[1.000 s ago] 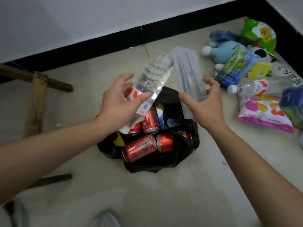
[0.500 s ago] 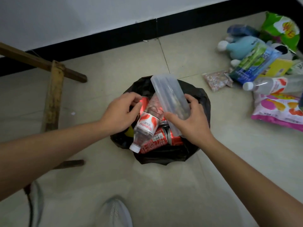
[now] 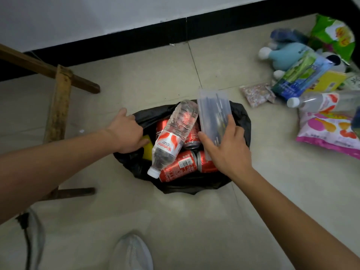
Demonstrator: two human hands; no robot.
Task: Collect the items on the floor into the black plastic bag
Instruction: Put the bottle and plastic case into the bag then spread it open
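Observation:
The black plastic bag [image 3: 196,185] lies open on the floor tiles. Inside it are several red cans [image 3: 178,168] and a clear water bottle [image 3: 173,137] with a red and white label, lying on the cans with its cap toward me. My left hand [image 3: 126,133] grips the bag's left rim. My right hand [image 3: 226,147] holds a clear plastic case [image 3: 213,112] with dark sticks inside, tilted over the bag's right side. A yellow item [image 3: 147,151] shows beside my left hand, inside the bag.
At the right lie a blue plush toy [image 3: 284,53], a green snack bag [image 3: 333,36], a blue-green packet [image 3: 300,78], a second bottle [image 3: 319,101], a pink snack bag [image 3: 329,131] and a small speckled pouch [image 3: 256,94]. A wooden frame [image 3: 58,102] stands left. My shoe [image 3: 130,252] is near.
My left hand let go of the water bottle, which now lies in the bag, and moved left to the bag's rim. My right hand lowered the plastic case toward the bag.

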